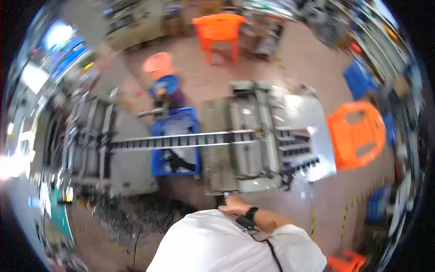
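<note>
Head view: only one hand (234, 206) visible, with black wrist watch (250, 213), which side cannot tell; fingers blurred, grip cannot tell. Hand touches near edge of grey metal machine (253, 136) on bench, machine directly ahead. Long slotted metal rail (181, 139) runs crosswise, extending left over blue plastic crate (176, 145). Orange plastic chair (355, 136) far right of hand.

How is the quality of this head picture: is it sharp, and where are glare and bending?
Head view: motion blur softens everything, so the grey machine and orange chair lack fine detail; bright glare washes out the left rim by the window; fisheye bends the long rail and darkens the corners; the hand at the machine's edge is also soft.
</note>
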### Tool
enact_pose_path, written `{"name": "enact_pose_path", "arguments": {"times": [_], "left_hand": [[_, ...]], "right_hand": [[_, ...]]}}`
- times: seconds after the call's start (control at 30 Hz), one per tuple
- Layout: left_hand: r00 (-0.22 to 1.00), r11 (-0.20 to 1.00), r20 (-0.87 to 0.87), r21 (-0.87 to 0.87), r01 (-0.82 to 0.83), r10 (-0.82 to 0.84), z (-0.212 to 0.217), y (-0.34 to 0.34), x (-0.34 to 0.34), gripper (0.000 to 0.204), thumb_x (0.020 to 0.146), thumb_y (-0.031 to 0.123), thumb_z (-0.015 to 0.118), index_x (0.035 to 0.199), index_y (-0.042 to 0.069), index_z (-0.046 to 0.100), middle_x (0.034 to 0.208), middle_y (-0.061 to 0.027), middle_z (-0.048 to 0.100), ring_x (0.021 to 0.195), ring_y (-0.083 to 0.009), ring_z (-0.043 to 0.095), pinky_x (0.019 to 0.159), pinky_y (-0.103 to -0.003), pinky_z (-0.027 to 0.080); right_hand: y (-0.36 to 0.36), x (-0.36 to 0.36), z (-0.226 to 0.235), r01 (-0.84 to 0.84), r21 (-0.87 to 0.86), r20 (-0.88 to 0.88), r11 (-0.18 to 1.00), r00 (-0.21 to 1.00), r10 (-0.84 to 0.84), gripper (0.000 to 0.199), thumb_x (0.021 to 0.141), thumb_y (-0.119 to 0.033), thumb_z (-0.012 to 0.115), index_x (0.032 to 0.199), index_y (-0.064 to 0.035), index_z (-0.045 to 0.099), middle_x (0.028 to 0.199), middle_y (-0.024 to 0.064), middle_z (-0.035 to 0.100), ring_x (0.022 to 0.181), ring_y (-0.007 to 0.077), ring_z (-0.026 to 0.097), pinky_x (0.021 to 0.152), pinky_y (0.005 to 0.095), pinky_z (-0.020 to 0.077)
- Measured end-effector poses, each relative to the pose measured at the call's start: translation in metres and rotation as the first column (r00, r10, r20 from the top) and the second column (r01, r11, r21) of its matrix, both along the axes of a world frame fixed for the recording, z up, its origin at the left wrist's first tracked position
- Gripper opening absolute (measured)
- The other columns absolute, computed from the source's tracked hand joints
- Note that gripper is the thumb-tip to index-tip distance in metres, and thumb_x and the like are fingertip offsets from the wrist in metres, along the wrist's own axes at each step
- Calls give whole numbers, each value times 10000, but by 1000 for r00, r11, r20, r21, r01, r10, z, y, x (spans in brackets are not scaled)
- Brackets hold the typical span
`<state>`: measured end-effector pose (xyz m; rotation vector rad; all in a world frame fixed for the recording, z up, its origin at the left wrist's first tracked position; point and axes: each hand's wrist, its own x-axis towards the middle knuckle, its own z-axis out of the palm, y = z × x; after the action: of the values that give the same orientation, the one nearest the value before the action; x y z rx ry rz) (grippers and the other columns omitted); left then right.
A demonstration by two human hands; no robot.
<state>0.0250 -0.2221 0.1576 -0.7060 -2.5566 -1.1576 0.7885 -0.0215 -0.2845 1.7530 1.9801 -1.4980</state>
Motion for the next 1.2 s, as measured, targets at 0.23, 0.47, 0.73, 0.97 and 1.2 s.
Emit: {"name": "enact_pose_path", "arguments": {"times": [0.23, 0.47, 0.73, 0.97, 1.2], "left_hand": [[957, 800, -194, 527, 285, -214, -30, 18, 20, 320, 963, 190, 622, 1197, -28, 613, 891, -44, 618, 815, -143, 572, 766, -261, 474], [932, 372, 25, 920, 120, -362, -39, -4, 10, 201, 962, 188, 645, 1081, 30, 683, 846, 4, 649, 740, -70, 564, 689, -242, 477], [920, 417, 57, 901, 120, -388, -62, -34, 24, 199, 975, 183, 620, 1064, 12, 669, 804, 0, 649, 709, -78, 592, 760, -256, 483], [902, 347, -63, 910, 228, -426, -57, -39, 36, 294, 1039, 263, 508, 998, -2, 629, 722, 27, 457, 700, -87, 422, 789, -255, 372], [962, 320, -28, 940, 117, -270, -82, -61, 4, 290, 1044, 296, 501, 956, 30, 577, 702, 30, 436, 683, -72, 389, 719, -254, 353]], "right_hand": [[62, -91, 81, -137, 142, -314, 980, 933, 176, 579, 834, -432, 709, 1197, 15, 649, 1124, 194, 695, 1047, 298, 678, 905, 379, 532], [153, -264, 218, -303, 578, -430, 758, 676, 598, 426, 852, -278, 726, 1140, 30, 663, 1086, 180, 704, 947, 240, 701, 832, 340, 554], [215, -521, 337, -2, 954, -268, 300, 443, 856, 274, 870, -174, 612, 1065, 10, 664, 1008, 211, 682, 934, 363, 658, 842, 414, 523], [261, -692, 302, -220, 968, 78, 120, 722, 687, 147, 860, -120, 525, 882, -47, 651, 869, 207, 657, 818, 388, 654, 738, 455, 540], [245, -713, 310, -238, 971, 127, 35, 631, 766, 167, 827, -118, 526, 819, -68, 685, 862, 174, 693, 867, 329, 680, 799, 395, 548]]}}
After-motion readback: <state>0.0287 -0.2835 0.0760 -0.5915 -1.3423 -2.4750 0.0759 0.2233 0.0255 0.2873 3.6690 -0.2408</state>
